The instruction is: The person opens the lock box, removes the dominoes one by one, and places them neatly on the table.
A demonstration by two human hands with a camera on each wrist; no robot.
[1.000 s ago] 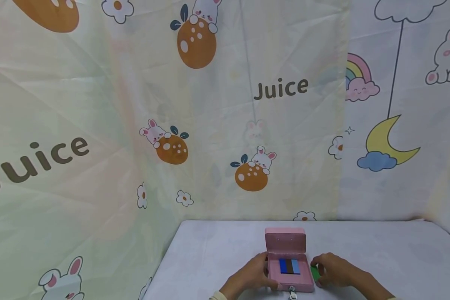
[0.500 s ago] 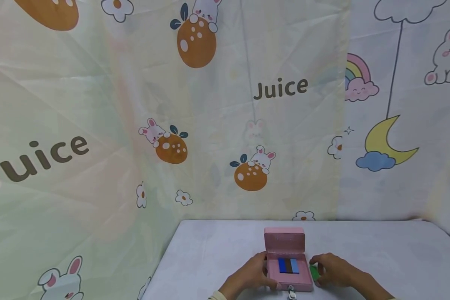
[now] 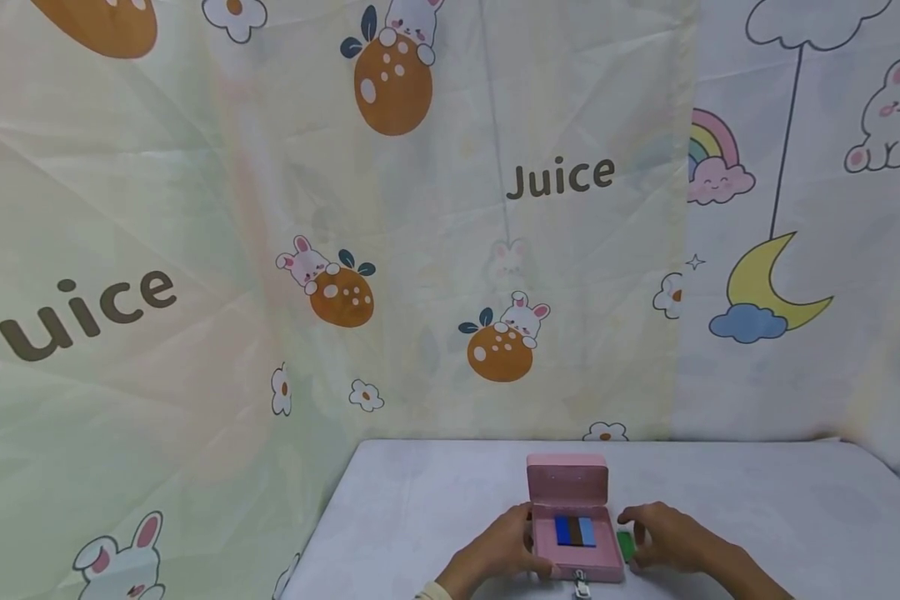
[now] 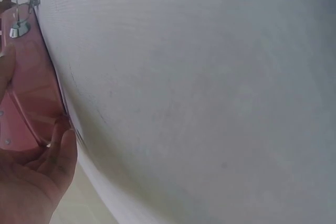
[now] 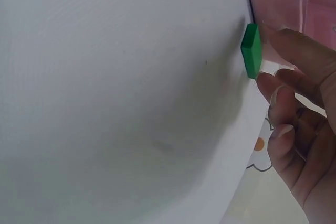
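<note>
Your right fingers (image 5: 296,48) are spread around the green block (image 3: 626,546), not pinching it: one tip at its near end, another just off its far end with a gap showing. The rest of your right hand (image 3: 671,537) is bent loosely to the right of it.

Left hand (image 3: 498,542) holds the pink box (image 3: 600,574) by its left wall. Thumb is on the front left corner, fingers bent along the side toward the back.

Green block lies flat on the table (image 3: 435,492), just outside the box's right wall, about halfway along. Can't tell if it touches the wall.

Box sits between the table's left and right edges, somewhat nearer the left, and short of the far edge. Its lid (image 3: 567,483) stands up at the back. Lock (image 3: 581,576) with a key is on the front wall, facing you.

Inside, on the box floor, you've got three strips side by side, left to right: dark blue strip (image 3: 562,531), brown strip (image 3: 574,531), light blue strip (image 3: 587,531). They're around the middle, with pink floor showing in front and to the right.

Behind the far edge hangs printed cloth (image 3: 420,208): rabbits, oranges, "Juice". Your left cuff (image 3: 432,590) just shows.
</note>
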